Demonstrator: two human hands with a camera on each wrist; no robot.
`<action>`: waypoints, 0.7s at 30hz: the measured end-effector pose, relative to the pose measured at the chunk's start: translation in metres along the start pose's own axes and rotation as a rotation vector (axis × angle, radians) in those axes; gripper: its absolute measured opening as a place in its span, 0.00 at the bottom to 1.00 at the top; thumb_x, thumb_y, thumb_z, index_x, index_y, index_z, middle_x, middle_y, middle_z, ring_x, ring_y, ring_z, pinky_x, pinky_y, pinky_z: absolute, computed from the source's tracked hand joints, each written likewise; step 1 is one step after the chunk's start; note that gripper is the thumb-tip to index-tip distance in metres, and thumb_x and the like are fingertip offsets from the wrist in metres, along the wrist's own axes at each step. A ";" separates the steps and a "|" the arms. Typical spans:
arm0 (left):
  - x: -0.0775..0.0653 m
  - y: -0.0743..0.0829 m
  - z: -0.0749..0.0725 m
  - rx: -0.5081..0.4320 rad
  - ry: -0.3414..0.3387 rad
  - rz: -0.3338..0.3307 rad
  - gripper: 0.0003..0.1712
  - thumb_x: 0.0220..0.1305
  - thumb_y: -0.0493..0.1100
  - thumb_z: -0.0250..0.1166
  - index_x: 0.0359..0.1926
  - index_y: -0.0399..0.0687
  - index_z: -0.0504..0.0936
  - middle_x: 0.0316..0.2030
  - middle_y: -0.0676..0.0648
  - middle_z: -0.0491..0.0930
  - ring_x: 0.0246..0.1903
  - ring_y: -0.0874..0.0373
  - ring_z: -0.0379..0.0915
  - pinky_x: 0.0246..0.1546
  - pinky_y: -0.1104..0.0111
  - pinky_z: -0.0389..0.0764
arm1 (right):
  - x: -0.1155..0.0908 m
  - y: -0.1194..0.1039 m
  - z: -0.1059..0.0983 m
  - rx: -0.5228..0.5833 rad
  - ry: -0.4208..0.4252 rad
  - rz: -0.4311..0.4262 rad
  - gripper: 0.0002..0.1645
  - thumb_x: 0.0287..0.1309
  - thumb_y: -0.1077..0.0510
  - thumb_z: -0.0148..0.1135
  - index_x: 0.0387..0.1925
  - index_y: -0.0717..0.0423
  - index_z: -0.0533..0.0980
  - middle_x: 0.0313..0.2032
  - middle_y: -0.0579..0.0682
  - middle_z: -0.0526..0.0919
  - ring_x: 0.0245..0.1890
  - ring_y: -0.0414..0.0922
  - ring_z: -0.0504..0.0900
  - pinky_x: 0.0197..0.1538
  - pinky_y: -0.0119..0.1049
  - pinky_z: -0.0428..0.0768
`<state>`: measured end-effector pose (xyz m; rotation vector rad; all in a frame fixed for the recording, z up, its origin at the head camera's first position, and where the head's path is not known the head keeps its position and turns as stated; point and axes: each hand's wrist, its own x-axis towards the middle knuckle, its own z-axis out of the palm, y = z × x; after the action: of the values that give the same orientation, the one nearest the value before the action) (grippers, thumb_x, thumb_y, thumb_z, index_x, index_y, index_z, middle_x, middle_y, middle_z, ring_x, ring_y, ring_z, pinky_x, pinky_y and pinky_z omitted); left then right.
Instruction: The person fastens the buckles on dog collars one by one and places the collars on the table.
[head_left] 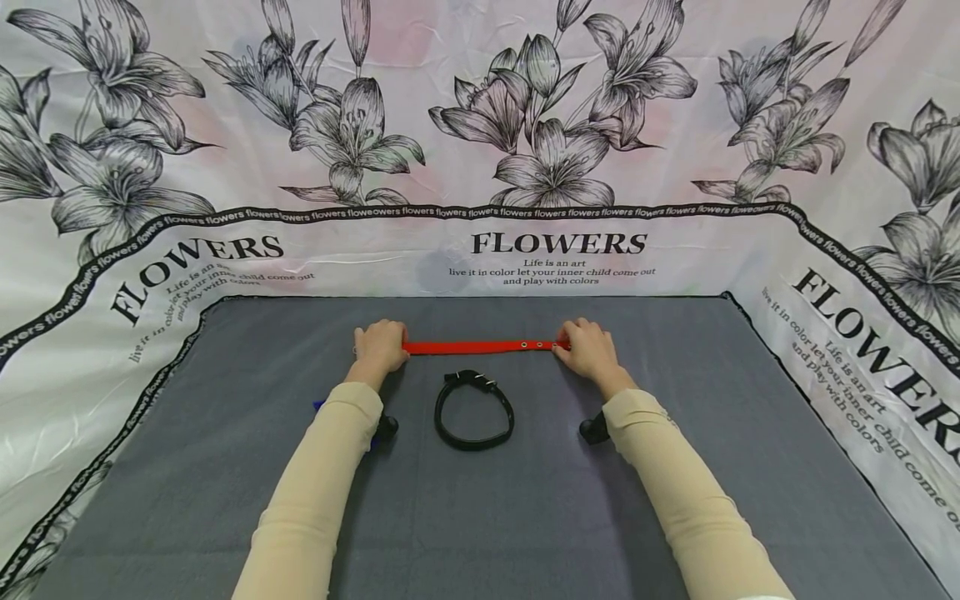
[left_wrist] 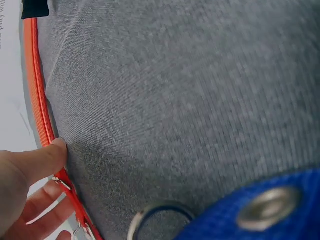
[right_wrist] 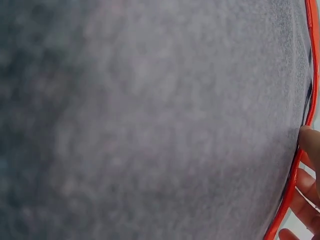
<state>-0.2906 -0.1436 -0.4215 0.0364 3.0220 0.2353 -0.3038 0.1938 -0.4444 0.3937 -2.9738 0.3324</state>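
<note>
A red collar [head_left: 465, 347] is stretched straight from side to side near the far edge of the grey cloth. My left hand [head_left: 380, 345] pinches it near its buckle end; in the left wrist view, thumb and fingers sit on either side of the red strap [left_wrist: 37, 85], with metal fittings [left_wrist: 62, 183] beside them. Its other end, with metal eyelets, is pinched by my right hand [head_left: 588, 346]. In the right wrist view the strap [right_wrist: 287, 200] runs between thumb and fingers. A black collar [head_left: 474, 446], buckled into a loop, lies nearer me, between the forearms.
Under my left forearm lies a blue strap [head_left: 318, 406], mostly hidden by the sleeve; the left wrist view shows its eyelet [left_wrist: 268, 208] and a metal ring [left_wrist: 137, 222]. Grey cloth [head_left: 480, 517] covers the surface, bordered by a flower-printed sheet [head_left: 420, 283].
</note>
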 end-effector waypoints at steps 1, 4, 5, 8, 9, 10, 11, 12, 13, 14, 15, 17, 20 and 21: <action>0.000 0.000 0.000 0.013 -0.003 0.008 0.12 0.56 0.45 0.66 0.40 0.47 0.80 0.41 0.44 0.77 0.43 0.47 0.72 0.47 0.52 0.65 | 0.000 0.000 0.000 -0.003 -0.007 -0.001 0.13 0.55 0.51 0.61 0.37 0.56 0.76 0.38 0.57 0.76 0.41 0.58 0.75 0.42 0.55 0.71; -0.001 -0.001 -0.002 0.025 -0.012 0.038 0.11 0.56 0.46 0.66 0.39 0.47 0.79 0.40 0.45 0.77 0.43 0.48 0.72 0.47 0.52 0.65 | -0.001 0.001 -0.002 -0.022 -0.026 -0.017 0.14 0.56 0.50 0.61 0.37 0.56 0.75 0.37 0.56 0.76 0.40 0.57 0.76 0.41 0.54 0.72; -0.002 -0.003 -0.002 0.023 -0.015 0.050 0.11 0.56 0.46 0.66 0.39 0.47 0.79 0.40 0.45 0.77 0.43 0.48 0.72 0.46 0.52 0.66 | -0.001 0.001 -0.003 -0.027 -0.030 -0.023 0.14 0.56 0.50 0.61 0.37 0.55 0.75 0.37 0.56 0.76 0.39 0.56 0.76 0.40 0.53 0.73; -0.003 -0.006 -0.005 0.000 -0.014 0.082 0.12 0.57 0.46 0.66 0.40 0.46 0.79 0.40 0.44 0.77 0.42 0.48 0.72 0.44 0.54 0.68 | -0.002 0.002 -0.005 -0.027 -0.035 -0.053 0.14 0.56 0.50 0.61 0.37 0.56 0.75 0.36 0.56 0.76 0.38 0.55 0.75 0.39 0.52 0.73; -0.003 -0.007 -0.006 -0.011 -0.014 0.089 0.12 0.57 0.45 0.66 0.40 0.46 0.79 0.40 0.44 0.76 0.42 0.48 0.72 0.44 0.55 0.69 | -0.002 0.003 -0.005 -0.020 -0.033 -0.063 0.14 0.57 0.50 0.60 0.37 0.56 0.75 0.36 0.55 0.76 0.38 0.54 0.75 0.39 0.52 0.74; -0.004 -0.008 -0.008 -0.021 -0.013 0.098 0.12 0.57 0.45 0.65 0.40 0.46 0.79 0.40 0.44 0.76 0.41 0.48 0.72 0.43 0.55 0.70 | -0.003 0.004 -0.006 -0.010 -0.031 -0.076 0.14 0.57 0.50 0.60 0.37 0.56 0.75 0.35 0.55 0.76 0.37 0.54 0.75 0.38 0.51 0.74; -0.004 -0.009 -0.009 -0.033 -0.010 0.109 0.12 0.58 0.45 0.65 0.41 0.45 0.79 0.39 0.43 0.76 0.40 0.48 0.72 0.43 0.55 0.71 | -0.003 0.005 -0.007 0.003 -0.031 -0.086 0.14 0.57 0.50 0.60 0.37 0.57 0.74 0.35 0.55 0.76 0.36 0.53 0.75 0.38 0.50 0.74; -0.005 -0.010 -0.011 -0.045 -0.006 0.115 0.12 0.58 0.45 0.65 0.41 0.44 0.79 0.39 0.43 0.75 0.39 0.48 0.72 0.42 0.55 0.72 | -0.003 0.005 -0.008 0.009 -0.018 -0.107 0.13 0.57 0.51 0.60 0.36 0.57 0.74 0.33 0.54 0.76 0.34 0.52 0.75 0.36 0.48 0.74; -0.006 -0.011 -0.012 -0.058 -0.004 0.121 0.12 0.58 0.45 0.64 0.41 0.44 0.79 0.38 0.43 0.75 0.38 0.48 0.71 0.41 0.55 0.73 | -0.004 0.006 -0.010 0.024 -0.016 -0.119 0.13 0.57 0.52 0.60 0.35 0.57 0.74 0.32 0.54 0.76 0.32 0.51 0.75 0.35 0.47 0.74; -0.007 -0.012 -0.014 -0.067 -0.002 0.129 0.13 0.58 0.45 0.64 0.42 0.44 0.79 0.38 0.43 0.75 0.37 0.48 0.71 0.40 0.55 0.74 | -0.005 0.006 -0.012 0.039 -0.014 -0.127 0.12 0.57 0.52 0.60 0.35 0.58 0.74 0.32 0.53 0.76 0.31 0.50 0.75 0.34 0.47 0.74; -0.008 -0.012 -0.016 -0.074 0.000 0.140 0.13 0.58 0.45 0.64 0.42 0.44 0.79 0.38 0.43 0.74 0.36 0.48 0.71 0.38 0.55 0.74 | -0.005 0.007 -0.013 0.052 -0.010 -0.136 0.12 0.57 0.52 0.59 0.35 0.58 0.74 0.31 0.53 0.76 0.30 0.49 0.75 0.34 0.46 0.74; -0.010 -0.014 -0.020 -0.085 0.005 0.157 0.13 0.59 0.46 0.64 0.43 0.44 0.79 0.38 0.43 0.74 0.34 0.48 0.71 0.36 0.56 0.75 | -0.006 0.007 -0.016 0.067 -0.006 -0.147 0.12 0.57 0.53 0.60 0.36 0.59 0.74 0.31 0.53 0.77 0.30 0.49 0.75 0.34 0.45 0.74; -0.012 -0.016 -0.024 -0.106 0.022 0.189 0.13 0.60 0.46 0.63 0.43 0.45 0.79 0.37 0.43 0.73 0.33 0.49 0.71 0.33 0.57 0.74 | -0.005 0.009 -0.019 0.077 0.001 -0.158 0.12 0.56 0.55 0.60 0.37 0.59 0.75 0.33 0.54 0.77 0.32 0.50 0.76 0.36 0.47 0.74; -0.013 -0.017 -0.024 -0.113 0.030 0.201 0.13 0.60 0.46 0.63 0.43 0.46 0.79 0.37 0.43 0.73 0.32 0.49 0.71 0.33 0.57 0.74 | -0.005 0.010 -0.020 0.073 0.007 -0.164 0.11 0.56 0.55 0.60 0.37 0.59 0.75 0.33 0.54 0.78 0.32 0.50 0.76 0.37 0.47 0.74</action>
<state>-0.2809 -0.1650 -0.3988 0.3302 3.0285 0.4274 -0.2995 0.2094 -0.4282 0.6381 -2.9038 0.4233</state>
